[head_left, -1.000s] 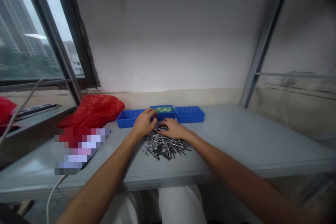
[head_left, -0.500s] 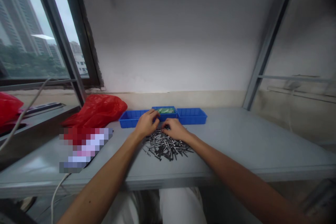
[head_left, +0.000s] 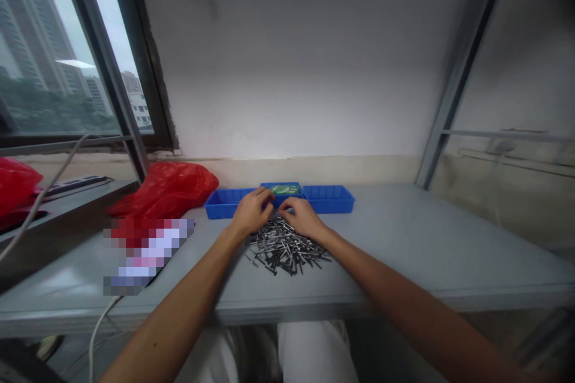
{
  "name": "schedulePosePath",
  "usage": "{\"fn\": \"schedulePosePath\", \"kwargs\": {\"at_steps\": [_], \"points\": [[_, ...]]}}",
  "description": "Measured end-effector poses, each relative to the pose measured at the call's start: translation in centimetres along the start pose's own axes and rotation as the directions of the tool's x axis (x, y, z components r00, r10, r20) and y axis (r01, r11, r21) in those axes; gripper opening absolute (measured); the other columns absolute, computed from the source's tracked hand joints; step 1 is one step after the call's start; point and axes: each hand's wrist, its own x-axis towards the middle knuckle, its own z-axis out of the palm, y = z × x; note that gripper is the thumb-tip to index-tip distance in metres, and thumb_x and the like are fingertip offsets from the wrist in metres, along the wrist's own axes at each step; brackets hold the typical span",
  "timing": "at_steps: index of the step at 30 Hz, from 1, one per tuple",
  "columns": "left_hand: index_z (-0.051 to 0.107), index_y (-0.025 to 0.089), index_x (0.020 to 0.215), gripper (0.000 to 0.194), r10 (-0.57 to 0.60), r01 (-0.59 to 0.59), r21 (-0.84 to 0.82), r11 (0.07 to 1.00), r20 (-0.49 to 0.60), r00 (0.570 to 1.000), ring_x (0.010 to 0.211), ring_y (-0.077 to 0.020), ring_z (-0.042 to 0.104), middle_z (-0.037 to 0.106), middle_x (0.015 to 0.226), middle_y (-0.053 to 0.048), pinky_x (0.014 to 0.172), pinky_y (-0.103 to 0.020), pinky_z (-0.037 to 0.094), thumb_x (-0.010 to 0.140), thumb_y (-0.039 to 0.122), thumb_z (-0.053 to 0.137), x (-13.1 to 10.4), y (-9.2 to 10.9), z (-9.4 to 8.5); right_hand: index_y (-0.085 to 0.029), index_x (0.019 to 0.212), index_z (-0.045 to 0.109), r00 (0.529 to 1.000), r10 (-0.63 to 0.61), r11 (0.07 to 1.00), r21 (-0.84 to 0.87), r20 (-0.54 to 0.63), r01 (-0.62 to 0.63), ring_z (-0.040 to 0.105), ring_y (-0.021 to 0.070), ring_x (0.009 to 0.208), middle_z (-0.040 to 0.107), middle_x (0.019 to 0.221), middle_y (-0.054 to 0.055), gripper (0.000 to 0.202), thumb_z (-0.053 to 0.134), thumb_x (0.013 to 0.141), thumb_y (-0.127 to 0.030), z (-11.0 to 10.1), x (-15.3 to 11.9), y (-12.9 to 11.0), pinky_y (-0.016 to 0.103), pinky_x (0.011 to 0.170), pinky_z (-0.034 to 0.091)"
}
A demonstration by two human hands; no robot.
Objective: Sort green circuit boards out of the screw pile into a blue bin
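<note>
A loose pile of long, thin metal fasteners [head_left: 287, 251], screws or nails, lies on the grey table. My left hand [head_left: 252, 212] is over the pile's far left edge, fingers curled in and pressed together; whatever they hold is hidden. At the far right edge of the pile, my right hand [head_left: 303, 215] has thumb and fingertips pinched, and I cannot make out what is between them. The fingertips of both hands face each other, close together. Just behind them stand a left blue bin [head_left: 220, 210], a middle blue bin [head_left: 279, 184] with a green packet [head_left: 286, 190] in it, and a right blue bin [head_left: 330, 206].
A crumpled red plastic bag [head_left: 173, 188] lies to the left, next to a blurred flat object [head_left: 150, 254] with a white cable [head_left: 96, 332]. The wall [head_left: 296, 72] closes off the back. Metal posts [head_left: 465, 72] rise at both sides of the table [head_left: 404, 239].
My right hand has lifted slightly up and back from the pile, its fingertips a little farther from the fasteners. My left hand has hardly moved.
</note>
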Motion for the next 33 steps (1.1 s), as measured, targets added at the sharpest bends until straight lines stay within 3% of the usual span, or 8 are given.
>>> {"fn": "schedulePosePath", "kwargs": {"at_steps": [10,17,23,27,29,33], "points": [[0.062,0.018,0.089,0.018,-0.016,0.017,0.013,1.0,-0.039,0.999,0.084,-0.0203,0.056,0.059,0.087,-0.005,0.074,-0.032,0.046,0.082,0.012,0.047,0.2,0.1,-0.3,-0.017,0.075,0.065,0.987,0.05,0.998,0.043,-0.154,-0.043,0.06,0.0176,0.074,0.068,0.077,0.004,0.015,0.056,0.086,-0.019,-0.8,0.4,0.2,0.029,0.074,0.043],[0.062,0.018,0.089,0.015,-0.014,0.015,0.027,1.0,-0.036,0.999,0.088,-0.0215,0.057,0.06,0.09,-0.006,0.079,-0.034,0.047,0.083,0.015,0.049,0.2,0.2,-0.4,-0.018,0.077,0.064,0.968,0.121,0.979,0.186,-0.218,-0.081,0.06,0.0165,0.071,0.068,0.077,0.003,0.014,0.054,0.085,-0.024,-0.9,0.6,0.7,0.028,0.07,0.045],[0.062,0.017,0.086,0.012,0.005,-0.005,0.015,1.0,0.002,1.0,0.083,-0.0197,0.057,0.062,0.087,-0.006,0.075,-0.032,0.046,0.089,0.022,0.051,0.2,0.3,-0.2,-0.018,0.078,0.062,0.934,0.313,0.875,0.435,-0.171,-0.213,0.061,0.0168,0.064,0.064,0.067,0.001,0.015,0.057,0.083,-0.031,-0.7,0.9,1.5,0.028,0.063,0.048],[0.061,0.017,0.086,0.016,0.021,-0.02,0.019,1.0,-0.028,0.999,0.082,-0.0189,0.056,0.061,0.086,-0.006,0.075,-0.031,0.045,0.093,0.023,0.048,0.3,0.1,-0.1,-0.018,0.079,0.062,0.91,0.41,0.753,0.585,-0.059,-0.301,0.061,0.0163,0.064,0.063,0.069,0.001,0.013,0.059,0.082,-0.03,-0.5,1.0,1.6,0.027,0.059,0.05],[0.06,0.017,0.087,0.017,0.006,-0.006,0.006,1.0,-0.06,0.998,0.081,-0.0187,0.056,0.06,0.087,-0.006,0.074,-0.031,0.045,0.094,0.023,0.046,0.4,0.0,-0.1,-0.018,0.076,0.062,0.92,0.392,0.733,0.605,-0.003,-0.31,0.06,0.0147,0.063,0.063,0.068,0.001,0.013,0.06,0.082,-0.029,-0.6,1.0,1.3,0.026,0.058,0.049],[0.061,0.017,0.094,0.019,-0.03,0.027,-0.029,0.999,-0.117,0.993,0.082,-0.0185,0.057,0.06,0.089,-0.006,0.074,-0.03,0.046,0.096,0.025,0.044,0.4,0.1,-0.2,-0.018,0.072,0.063,0.962,0.269,0.787,0.563,0.055,-0.253,0.055,0.0119,0.057,0.06,0.064,0.0,0.014,0.062,0.082,-0.027,-0.8,0.7,0.8,0.026,0.057,0.047]]}}
